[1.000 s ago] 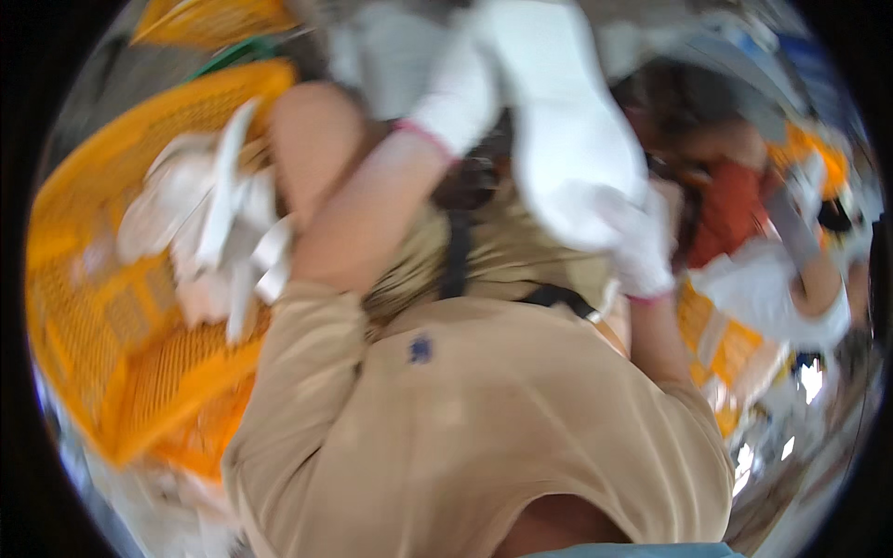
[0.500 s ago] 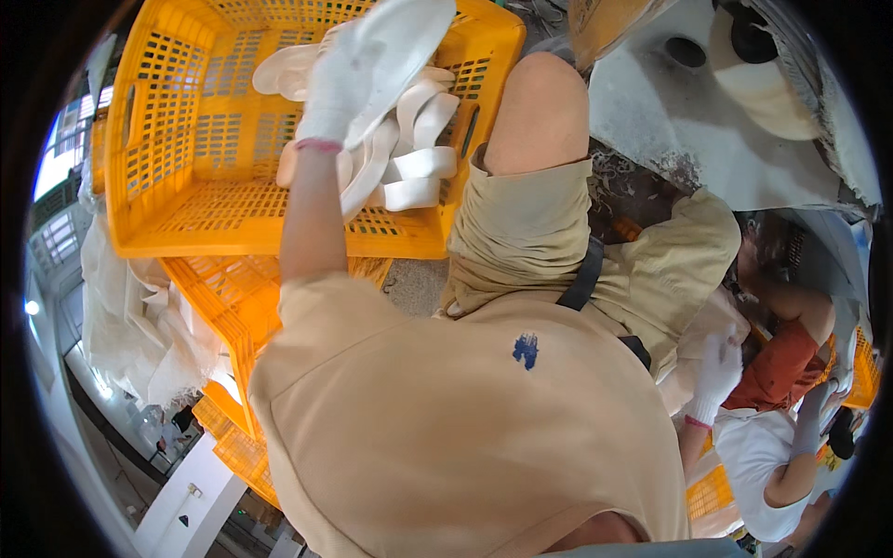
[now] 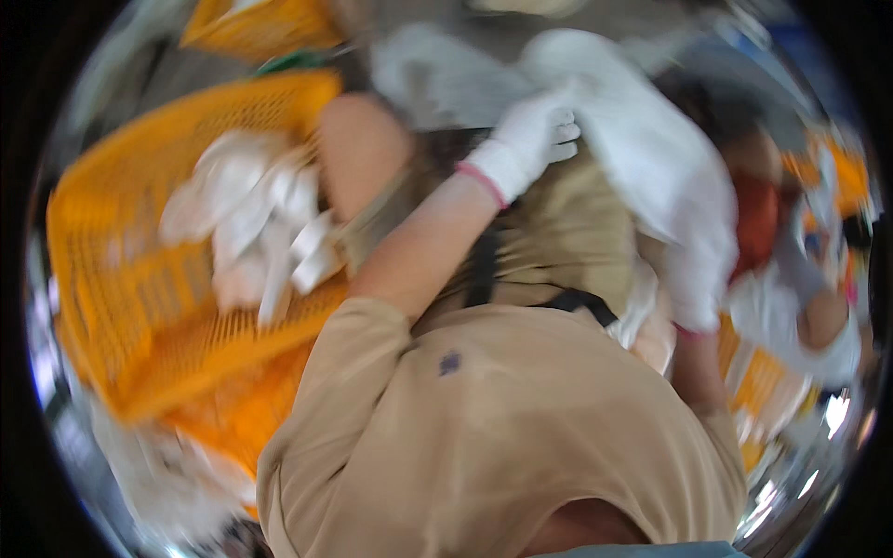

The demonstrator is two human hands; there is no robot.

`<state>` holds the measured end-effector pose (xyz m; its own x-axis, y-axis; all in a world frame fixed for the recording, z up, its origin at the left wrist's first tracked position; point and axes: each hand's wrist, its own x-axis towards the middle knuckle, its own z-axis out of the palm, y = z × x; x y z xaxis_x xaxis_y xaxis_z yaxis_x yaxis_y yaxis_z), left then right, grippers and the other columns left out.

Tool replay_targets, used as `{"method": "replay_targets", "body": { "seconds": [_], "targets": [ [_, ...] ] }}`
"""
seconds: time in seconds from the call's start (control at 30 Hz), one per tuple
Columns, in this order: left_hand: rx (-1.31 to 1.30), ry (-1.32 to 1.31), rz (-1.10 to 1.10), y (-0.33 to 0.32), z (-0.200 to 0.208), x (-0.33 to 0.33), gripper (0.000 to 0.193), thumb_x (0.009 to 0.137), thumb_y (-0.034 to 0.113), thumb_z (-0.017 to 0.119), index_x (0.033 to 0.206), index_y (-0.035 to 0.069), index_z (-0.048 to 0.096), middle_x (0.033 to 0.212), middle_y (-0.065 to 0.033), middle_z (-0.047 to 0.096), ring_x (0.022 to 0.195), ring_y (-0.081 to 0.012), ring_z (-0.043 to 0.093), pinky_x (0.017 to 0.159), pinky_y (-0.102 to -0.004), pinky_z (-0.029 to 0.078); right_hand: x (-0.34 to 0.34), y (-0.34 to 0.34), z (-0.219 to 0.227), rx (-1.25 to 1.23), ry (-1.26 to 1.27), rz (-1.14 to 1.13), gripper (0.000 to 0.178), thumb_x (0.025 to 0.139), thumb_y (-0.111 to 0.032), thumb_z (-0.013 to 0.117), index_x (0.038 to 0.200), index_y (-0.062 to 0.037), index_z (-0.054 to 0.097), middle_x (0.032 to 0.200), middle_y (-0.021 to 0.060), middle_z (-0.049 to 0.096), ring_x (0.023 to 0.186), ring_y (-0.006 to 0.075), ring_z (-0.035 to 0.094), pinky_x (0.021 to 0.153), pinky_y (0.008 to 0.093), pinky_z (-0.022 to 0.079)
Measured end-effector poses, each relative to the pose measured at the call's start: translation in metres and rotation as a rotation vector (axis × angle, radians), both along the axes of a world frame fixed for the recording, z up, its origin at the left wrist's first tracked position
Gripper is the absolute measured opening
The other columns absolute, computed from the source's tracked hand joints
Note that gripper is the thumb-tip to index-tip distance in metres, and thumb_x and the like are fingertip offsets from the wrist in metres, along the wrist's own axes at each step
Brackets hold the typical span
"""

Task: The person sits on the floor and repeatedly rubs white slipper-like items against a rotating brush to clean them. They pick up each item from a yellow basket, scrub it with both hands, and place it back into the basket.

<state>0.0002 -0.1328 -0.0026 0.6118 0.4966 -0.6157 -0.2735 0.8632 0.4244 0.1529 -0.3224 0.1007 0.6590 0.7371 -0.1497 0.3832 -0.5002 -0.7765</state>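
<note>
A long white shoe sole [image 3: 623, 121], smeared by motion, slants over my lap between my hands. My left hand [image 3: 532, 139], in a white glove with a pink cuff, has its fingers curled at the sole's left edge near its far end. At the near end, my gloved right hand [image 3: 705, 270] grips the sole; its fingers are blurred and blend with the white. To the left, a yellow-orange perforated crate [image 3: 139, 363] holds a heap of white soles and curved strips [image 3: 265, 219].
Another orange crate [image 3: 265, 33] stands at the far left. More orange crates [image 3: 228, 409] lie under the near one, beside whitish sheeting [image 3: 149, 465]. On the right sits another person in a white top [image 3: 791, 312] and red-brown shorts, close to my right arm.
My left hand has moved right, out of the crate, bringing a white sole over my lap. My right hand has come up to it. The view has swung right.
</note>
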Motion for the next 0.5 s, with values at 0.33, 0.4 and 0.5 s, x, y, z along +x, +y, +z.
{"method": "replay_targets", "body": {
  "seconds": [0.33, 0.4, 0.5],
  "targets": [
    [0.153, -0.418, 0.310, 0.043, 0.019, 0.101, 0.040, 0.104, 0.019, 0.059, 0.137, -0.003, 0.056, 0.133, -0.0154, 0.065, 0.121, -0.0312, 0.063, 0.108, -0.0451, 0.050, 0.015, 0.074, 0.009, 0.343, -0.107, 0.124, 0.042, 0.096, -0.014, 0.061, 0.134, 0.0036, 0.053, 0.100, 0.0242, 0.068, 0.092, 0.0364, 0.072, 0.081, 0.0419, 0.055],
    [0.184, -0.386, 0.321, 0.063, 0.013, 0.106, 0.041, 0.106, 0.022, 0.056, 0.139, -0.002, 0.055, 0.136, -0.0156, 0.063, 0.123, -0.0312, 0.062, 0.110, -0.0461, 0.047, 0.030, 0.102, 0.008, 0.261, -0.186, 0.212, 0.042, 0.097, -0.014, 0.060, 0.134, 0.0042, 0.054, 0.102, 0.0213, 0.069, 0.094, 0.0289, 0.072, 0.082, 0.0375, 0.054],
    [0.282, -0.267, 0.329, 0.089, -0.005, 0.114, 0.045, 0.108, 0.028, 0.048, 0.144, -0.001, 0.050, 0.139, -0.0166, 0.061, 0.125, -0.0334, 0.060, 0.112, -0.0468, 0.045, 0.047, 0.130, -0.012, 0.385, -0.300, 0.319, 0.044, 0.091, -0.016, 0.057, 0.130, 0.0041, 0.053, 0.098, 0.0298, 0.067, 0.089, 0.0489, 0.068, 0.075, 0.0512, 0.055]
  ]
}}
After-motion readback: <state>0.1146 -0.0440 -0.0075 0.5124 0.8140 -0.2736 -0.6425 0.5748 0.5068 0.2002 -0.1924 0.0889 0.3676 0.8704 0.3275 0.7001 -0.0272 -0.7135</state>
